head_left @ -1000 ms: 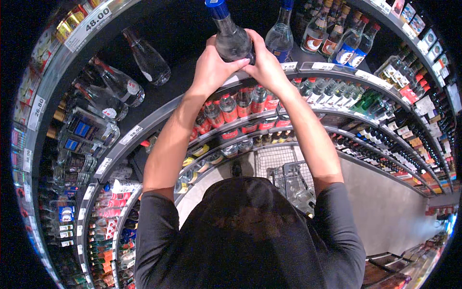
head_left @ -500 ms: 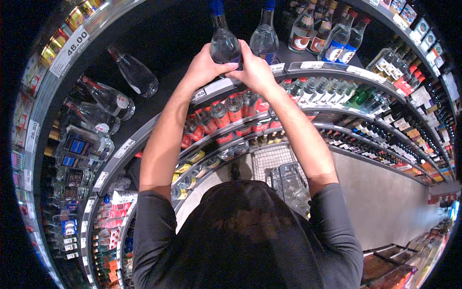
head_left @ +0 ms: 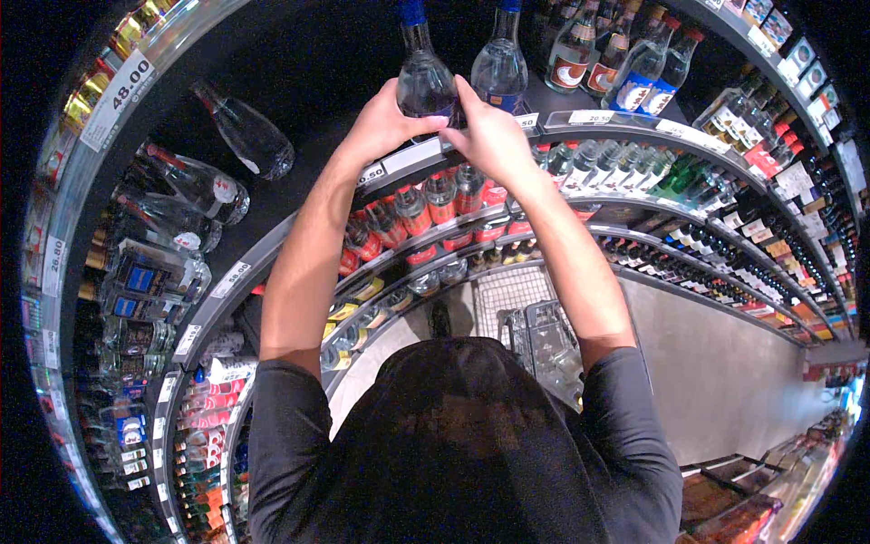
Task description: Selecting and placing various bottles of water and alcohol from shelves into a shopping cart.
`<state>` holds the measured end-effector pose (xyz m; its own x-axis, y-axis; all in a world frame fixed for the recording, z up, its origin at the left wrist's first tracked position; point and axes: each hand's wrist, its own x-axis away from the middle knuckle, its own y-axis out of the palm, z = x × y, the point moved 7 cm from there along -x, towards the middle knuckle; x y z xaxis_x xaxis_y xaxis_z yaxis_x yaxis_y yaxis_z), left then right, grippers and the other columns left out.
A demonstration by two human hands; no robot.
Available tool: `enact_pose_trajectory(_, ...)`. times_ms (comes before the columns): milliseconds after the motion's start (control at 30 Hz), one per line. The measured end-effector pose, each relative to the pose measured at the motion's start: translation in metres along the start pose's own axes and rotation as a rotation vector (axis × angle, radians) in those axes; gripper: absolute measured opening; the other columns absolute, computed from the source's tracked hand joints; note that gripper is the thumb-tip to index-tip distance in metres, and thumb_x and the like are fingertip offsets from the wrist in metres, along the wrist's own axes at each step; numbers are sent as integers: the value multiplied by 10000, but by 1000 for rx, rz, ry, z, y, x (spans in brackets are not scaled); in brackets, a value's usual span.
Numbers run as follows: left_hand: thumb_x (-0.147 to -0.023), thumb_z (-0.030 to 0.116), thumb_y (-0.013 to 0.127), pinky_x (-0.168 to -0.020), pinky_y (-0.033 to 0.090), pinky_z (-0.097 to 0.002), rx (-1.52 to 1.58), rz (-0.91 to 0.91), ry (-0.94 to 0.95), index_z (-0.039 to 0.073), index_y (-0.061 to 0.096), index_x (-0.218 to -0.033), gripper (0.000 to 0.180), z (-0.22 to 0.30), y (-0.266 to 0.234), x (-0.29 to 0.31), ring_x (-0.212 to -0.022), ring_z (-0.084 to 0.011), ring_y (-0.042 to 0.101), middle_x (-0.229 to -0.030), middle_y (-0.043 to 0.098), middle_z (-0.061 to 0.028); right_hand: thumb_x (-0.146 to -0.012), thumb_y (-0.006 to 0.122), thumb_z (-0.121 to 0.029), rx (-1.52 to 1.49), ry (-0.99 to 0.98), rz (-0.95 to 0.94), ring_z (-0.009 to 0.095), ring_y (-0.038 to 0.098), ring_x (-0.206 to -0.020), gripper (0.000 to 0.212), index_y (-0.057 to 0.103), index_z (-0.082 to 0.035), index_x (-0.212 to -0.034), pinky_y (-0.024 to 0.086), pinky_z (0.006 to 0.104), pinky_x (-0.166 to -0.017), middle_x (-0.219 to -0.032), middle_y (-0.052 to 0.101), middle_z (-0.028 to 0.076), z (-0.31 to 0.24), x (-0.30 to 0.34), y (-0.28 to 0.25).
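Observation:
A clear glass bottle (head_left: 426, 83) with a blue cap stands upright at the front of the dark upper shelf. My left hand (head_left: 384, 125) is closed round its left side, with the thumb across the lower front. On its right side my right hand (head_left: 494, 143) holds it too, fingers behind and thumb low in front. Just right of it is a second blue-capped bottle (head_left: 498, 74), close to my right fingers. The held bottle's base is partly covered by my hands.
Bottles with red and white labels (head_left: 571, 63) stand farther right. At the left is a tall clear bottle (head_left: 249, 136). Price tags line the shelf edge (head_left: 412, 160); lower shelves carry red-labelled bottles (head_left: 412, 213). A shopping cart (head_left: 512, 295) with bottles stands below my arms.
My right hand has shifted slightly and its thumb has moved down, away from the left thumb. The bottle remains between both hands at nearly the same place.

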<state>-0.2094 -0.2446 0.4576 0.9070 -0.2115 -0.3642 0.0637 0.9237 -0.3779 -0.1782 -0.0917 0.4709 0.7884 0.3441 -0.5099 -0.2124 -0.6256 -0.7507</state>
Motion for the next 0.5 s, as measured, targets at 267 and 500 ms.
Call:
enact_pose_trajectory(267, -652, 264, 836, -854, 466, -303, -92, -124, -146, -25, 531, -1110, 622, 3, 7, -6, -924, -162, 599, -1019, 636, -109, -863, 551, -110, -63, 198, 448, 234, 670, -883, 250, 620, -53, -1096, 508, 308, -785, -960, 678, 146, 81, 17, -72)
enact_pose_trajectory(500, -657, 251, 837, -883, 454, -314, -93, -68, -109, -9, 486, -1162, 668, -10, 3, -14, -965, -175, 585, -1056, 614, -111, -826, 496, -49, -76, 155, 289, 268, 627, -1009, 397, 557, -78, -1217, 485, 337, -860, -1103, 634, 151, 97, 20, -39)
